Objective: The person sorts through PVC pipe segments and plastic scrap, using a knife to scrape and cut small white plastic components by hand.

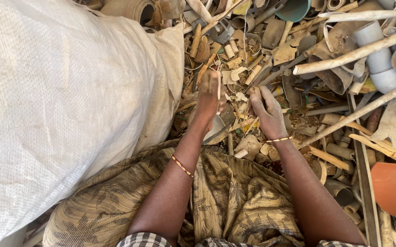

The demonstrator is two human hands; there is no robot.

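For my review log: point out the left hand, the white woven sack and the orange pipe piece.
left hand (208, 98), head view, on the back of the hand.
white woven sack (56, 96), head view, on its broad upper side.
orange pipe piece (395, 188), head view, on its curved outer face.

Single head-worn view, straight down and close over the lap (216, 201), toward the scrap pile (298, 68) ahead.

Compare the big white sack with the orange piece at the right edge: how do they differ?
The white woven sack is bulging, soft and fills the left side; the orange piece is small, rigid and smooth. The sack lies beside the left hand; the orange piece lies beyond the right hand. Both rest among dusty pipe scraps.
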